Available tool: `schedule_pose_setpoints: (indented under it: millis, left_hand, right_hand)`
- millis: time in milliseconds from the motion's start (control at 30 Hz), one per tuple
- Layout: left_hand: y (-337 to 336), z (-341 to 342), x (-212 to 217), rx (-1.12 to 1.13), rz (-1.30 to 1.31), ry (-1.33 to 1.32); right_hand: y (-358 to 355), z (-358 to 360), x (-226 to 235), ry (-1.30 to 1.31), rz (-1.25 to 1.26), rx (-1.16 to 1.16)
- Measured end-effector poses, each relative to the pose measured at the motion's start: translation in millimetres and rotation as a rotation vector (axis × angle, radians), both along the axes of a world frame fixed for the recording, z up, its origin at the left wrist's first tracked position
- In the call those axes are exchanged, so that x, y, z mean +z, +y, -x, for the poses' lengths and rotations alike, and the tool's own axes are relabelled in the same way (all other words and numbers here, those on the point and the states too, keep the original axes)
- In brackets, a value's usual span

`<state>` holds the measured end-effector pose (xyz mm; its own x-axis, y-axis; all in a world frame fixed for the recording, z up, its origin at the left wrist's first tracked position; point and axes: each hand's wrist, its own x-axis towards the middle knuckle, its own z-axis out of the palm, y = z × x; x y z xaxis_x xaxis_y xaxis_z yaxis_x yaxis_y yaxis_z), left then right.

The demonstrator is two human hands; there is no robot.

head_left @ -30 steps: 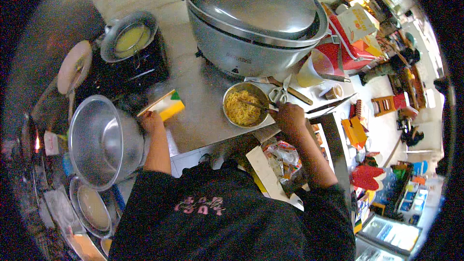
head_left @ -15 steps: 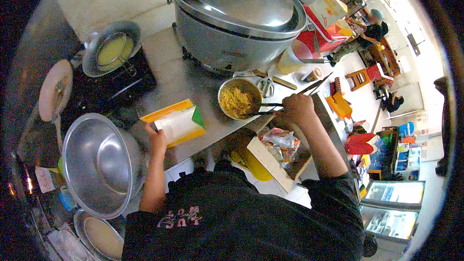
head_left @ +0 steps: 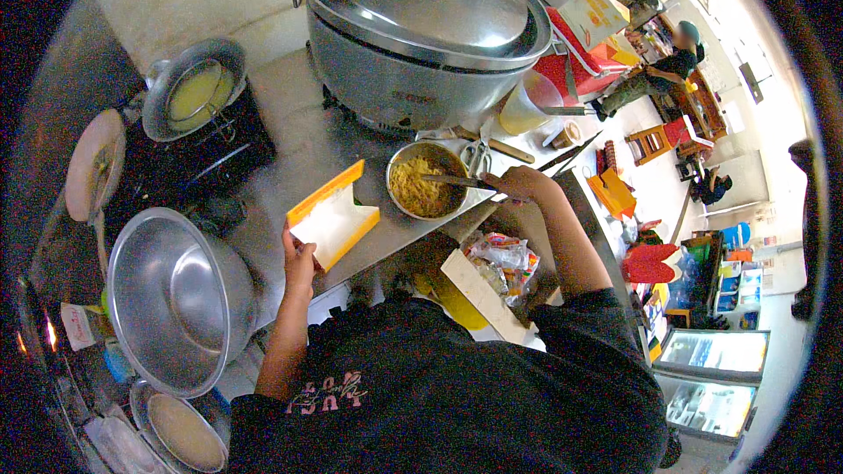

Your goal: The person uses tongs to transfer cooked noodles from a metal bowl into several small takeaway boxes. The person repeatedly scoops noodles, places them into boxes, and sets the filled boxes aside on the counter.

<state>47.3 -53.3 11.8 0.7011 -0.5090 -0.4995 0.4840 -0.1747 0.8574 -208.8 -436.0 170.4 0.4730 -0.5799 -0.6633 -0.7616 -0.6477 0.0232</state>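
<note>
My left hand [head_left: 300,265] is closed on the lower edge of a yellow-orange paper food box [head_left: 334,221], whose white inside faces up. The box is tilted above the counter's front edge. Right of it stands a round metal bowl [head_left: 394,201] with yellow, shredded or noodle-like food [head_left: 413,183] in it. My right hand [head_left: 524,186] grips a pair of tongs [head_left: 464,181] from the bowl's right side. Their tips reach into the food, and whether they pinch any of it I cannot tell.
A big lidded metal cooker [head_left: 413,79] stands behind the bowl. A whisk [head_left: 476,158] and a plastic jug [head_left: 529,105] are beside it. At left are a large steel basin [head_left: 167,298] and a wok with a strainer [head_left: 193,92]. An open carton [head_left: 483,294] sits below the counter's edge.
The paper box has shifted right, tilted up and now shows more of its white inside. My right hand has moved slightly left and up, and the tongs have turned across the bowl.
</note>
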Motion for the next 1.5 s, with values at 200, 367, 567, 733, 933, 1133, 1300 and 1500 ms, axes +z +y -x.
schedule_pose_setpoints:
  millis: [200, 367, 567, 733, 933, 1133, 1300, 1500]
  left_hand:
    - [-33, 21, -2, -0.029, 0.160, -0.191]
    - [-43, 27, -1, -0.010, 0.129, -0.174]
    - [-32, 19, -10, -0.059, 0.180, -0.104]
    - [-42, 26, -32, 0.054, 0.154, -0.048]
    - [-44, 28, -38, 0.219, 0.073, 0.010]
    - [-18, 9, -41, 0.283, 0.017, 0.241]
    - [9, -3, -36, 0.238, 0.168, 0.436]
    - [19, -10, -21, 0.183, 0.205, 0.436]
  right_hand:
    - [43, -8, -8, -0.161, 0.370, 0.351]
    - [92, -29, -38, -0.228, 0.332, 0.262]
    - [57, -5, -53, -0.336, 0.216, 0.194]
    - [30, -3, -82, -0.391, -0.081, 0.093]
    - [25, 9, -88, -0.489, -0.308, -0.081]
    - [44, 35, -71, -0.670, -0.546, -0.503]
    - [52, 54, -8, -0.628, -0.332, -0.451]
    - [52, 63, 79, -0.796, -0.272, -0.334]
